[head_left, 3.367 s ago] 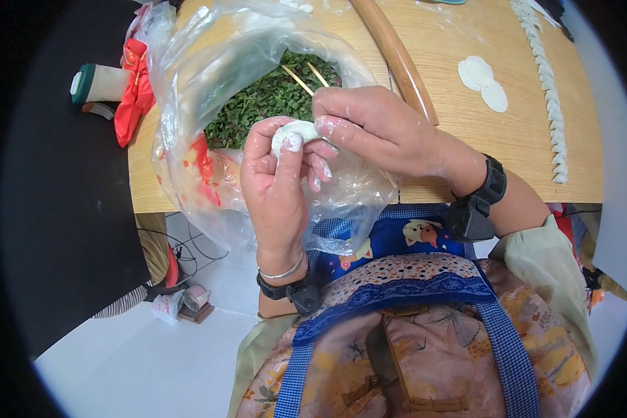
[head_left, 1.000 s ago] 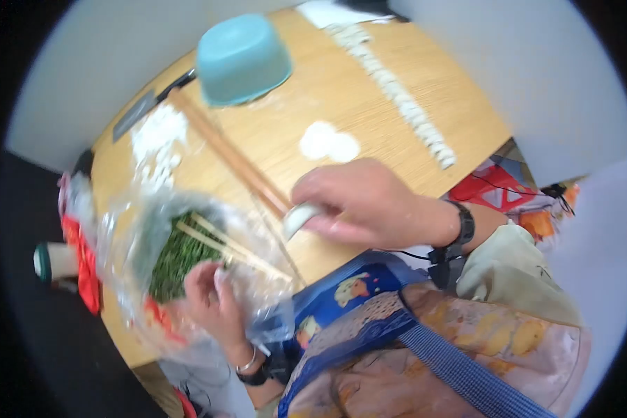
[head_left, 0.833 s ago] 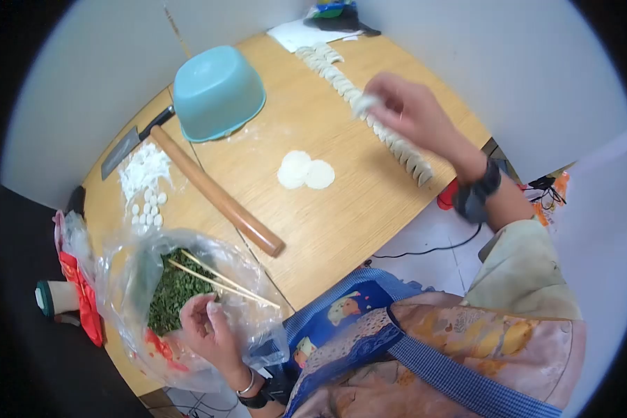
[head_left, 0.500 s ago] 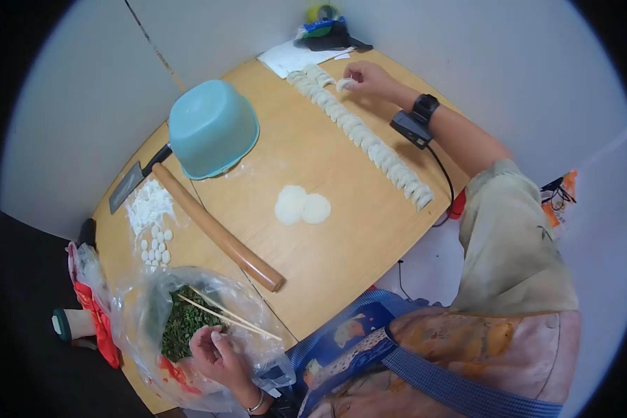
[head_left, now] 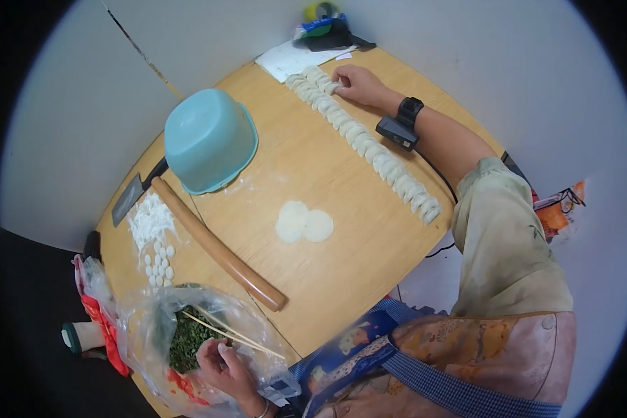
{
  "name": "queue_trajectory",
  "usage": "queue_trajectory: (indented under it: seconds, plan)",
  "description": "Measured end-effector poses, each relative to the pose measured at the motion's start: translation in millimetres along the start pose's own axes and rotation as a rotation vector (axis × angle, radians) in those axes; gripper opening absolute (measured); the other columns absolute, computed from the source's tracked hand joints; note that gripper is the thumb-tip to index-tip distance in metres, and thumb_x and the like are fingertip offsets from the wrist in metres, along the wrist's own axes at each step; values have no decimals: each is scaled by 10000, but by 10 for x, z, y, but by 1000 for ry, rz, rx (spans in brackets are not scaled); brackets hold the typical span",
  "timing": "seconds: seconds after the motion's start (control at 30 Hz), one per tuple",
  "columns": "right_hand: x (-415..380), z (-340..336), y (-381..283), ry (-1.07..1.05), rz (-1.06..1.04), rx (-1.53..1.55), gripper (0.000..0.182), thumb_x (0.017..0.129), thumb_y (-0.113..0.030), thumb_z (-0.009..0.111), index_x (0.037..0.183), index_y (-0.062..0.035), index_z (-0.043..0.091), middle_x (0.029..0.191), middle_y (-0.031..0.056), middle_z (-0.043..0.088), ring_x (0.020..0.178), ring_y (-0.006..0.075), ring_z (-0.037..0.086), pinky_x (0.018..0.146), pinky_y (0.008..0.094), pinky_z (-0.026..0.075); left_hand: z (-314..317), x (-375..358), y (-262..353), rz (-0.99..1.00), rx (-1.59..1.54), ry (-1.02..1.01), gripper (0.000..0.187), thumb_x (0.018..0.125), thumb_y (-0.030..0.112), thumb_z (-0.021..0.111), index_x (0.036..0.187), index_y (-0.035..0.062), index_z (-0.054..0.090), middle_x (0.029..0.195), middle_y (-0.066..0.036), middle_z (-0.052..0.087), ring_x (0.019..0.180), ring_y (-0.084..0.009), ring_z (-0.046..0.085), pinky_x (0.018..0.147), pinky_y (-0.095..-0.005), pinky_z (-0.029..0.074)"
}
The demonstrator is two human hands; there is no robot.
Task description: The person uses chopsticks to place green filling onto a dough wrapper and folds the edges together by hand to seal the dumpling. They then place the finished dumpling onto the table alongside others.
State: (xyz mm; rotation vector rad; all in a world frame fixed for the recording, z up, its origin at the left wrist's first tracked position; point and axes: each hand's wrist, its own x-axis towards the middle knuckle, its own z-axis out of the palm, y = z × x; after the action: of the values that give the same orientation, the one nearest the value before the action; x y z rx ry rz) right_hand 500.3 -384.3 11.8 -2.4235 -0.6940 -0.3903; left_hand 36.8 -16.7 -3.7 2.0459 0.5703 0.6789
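At the far end of the table, my right hand (head_left: 361,85) is closed in a pinch on a dumpling (head_left: 334,88). That dumpling sits at the near end of a short second row, beside the long row of dumplings (head_left: 359,136). My left hand (head_left: 224,366) hovers over the near side of a plastic bag (head_left: 141,327) of chopped green filling (head_left: 186,345); its fingers are loosely curled, thumb apart, with nothing in them. A pair of chopsticks (head_left: 240,336) lies across the bag. Two round dough wrappers (head_left: 304,223) overlap on the middle of the table.
A light blue basin (head_left: 209,139) is upside down at the left. Near it are a cleaver (head_left: 129,198), a long rolling pin (head_left: 219,244), flour (head_left: 151,219) and several small dough pieces (head_left: 160,265). White paper (head_left: 282,61) lies at the far corner. A cable hangs from my right wrist device (head_left: 397,132).
My right hand has brought the dumpling leftward and down onto the end of the short row. My left hand stays by the bag. The whole view has shifted slightly.
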Motion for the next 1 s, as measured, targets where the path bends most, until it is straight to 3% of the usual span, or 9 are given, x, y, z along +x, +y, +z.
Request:
queue_trajectory:
  seconds: [1.0]
  plan:
    - [8, 9, 36, -27, 77, 6, 208, 778, -177, 679, 907, -30, 606, 801, 111, 622, 759, 258, 605, 668, 358, 471, -6, -9, 31, 1, 14, -36, 195, 895, 0, 526, 1089, -27, 533, 901, -97, 605, 807, -148, 579, 713, -257, 479]
